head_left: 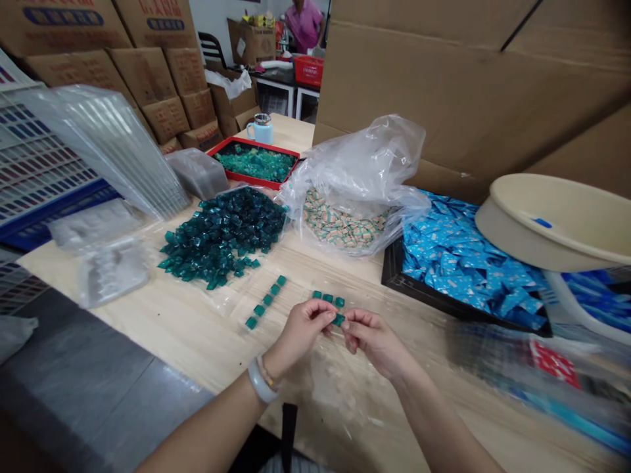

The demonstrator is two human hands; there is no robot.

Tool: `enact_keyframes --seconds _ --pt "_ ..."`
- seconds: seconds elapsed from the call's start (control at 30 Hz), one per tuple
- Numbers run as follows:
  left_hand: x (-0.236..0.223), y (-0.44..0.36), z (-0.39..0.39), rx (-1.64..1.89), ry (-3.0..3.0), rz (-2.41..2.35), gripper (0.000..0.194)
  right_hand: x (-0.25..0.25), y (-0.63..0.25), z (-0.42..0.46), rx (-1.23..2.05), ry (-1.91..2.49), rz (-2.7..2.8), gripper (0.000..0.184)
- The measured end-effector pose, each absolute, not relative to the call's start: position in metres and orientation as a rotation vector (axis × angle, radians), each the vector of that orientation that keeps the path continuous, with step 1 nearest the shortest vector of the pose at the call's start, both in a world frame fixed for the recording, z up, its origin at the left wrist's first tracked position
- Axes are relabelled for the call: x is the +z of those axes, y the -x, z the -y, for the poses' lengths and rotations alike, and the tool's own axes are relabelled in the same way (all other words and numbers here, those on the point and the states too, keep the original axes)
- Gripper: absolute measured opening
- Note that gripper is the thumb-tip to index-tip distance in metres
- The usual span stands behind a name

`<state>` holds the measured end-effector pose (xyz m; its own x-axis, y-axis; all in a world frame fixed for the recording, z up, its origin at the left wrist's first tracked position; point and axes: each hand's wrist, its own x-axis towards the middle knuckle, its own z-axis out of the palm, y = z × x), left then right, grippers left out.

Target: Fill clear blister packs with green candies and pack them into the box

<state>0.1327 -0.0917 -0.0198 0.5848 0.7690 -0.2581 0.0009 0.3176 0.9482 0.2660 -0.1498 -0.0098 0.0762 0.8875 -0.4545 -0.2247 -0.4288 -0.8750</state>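
My left hand (300,332) and my right hand (374,343) meet over the pale wooden table (162,322), their fingertips pinching a small teal jelly cube (338,319). Just beyond my fingers, a short row of matching cubes (327,299) lies on the wood. A double line of cubes (265,301) sits to the left of my left hand. Farther back, a large heap of dark teal cubes (221,236) rests on a clear plastic sheet. A white bangle and a thin bracelet circle my left wrist.
A red tray of green pieces (256,164) and a mug (261,129) stand behind the heap. To the right lie a plastic bag of wrapped sweets (342,220), blue sachets in a black tray (468,263) and a beige basin (555,223). A person (305,26) stands far back.
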Motion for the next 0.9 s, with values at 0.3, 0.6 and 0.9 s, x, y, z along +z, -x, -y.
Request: enact_keyframes --seconds 0.3,0.6,0.9 --pt "-0.018 -0.130 0.088 0.396 -1.283 -0.727 0.020 -0.006 -0.254 0.155 1.240 1.573 1.062 0.021" --pt "-0.007 -0.127 0.091 0.391 -1.399 -0.774 0.013 -0.003 -0.263 0.163 1.072 1.682 1.150 0.012" --pt "-0.030 -0.152 0.123 0.156 -0.743 -0.695 0.021 -0.021 -0.265 0.200 0.535 1.667 1.487 0.019"
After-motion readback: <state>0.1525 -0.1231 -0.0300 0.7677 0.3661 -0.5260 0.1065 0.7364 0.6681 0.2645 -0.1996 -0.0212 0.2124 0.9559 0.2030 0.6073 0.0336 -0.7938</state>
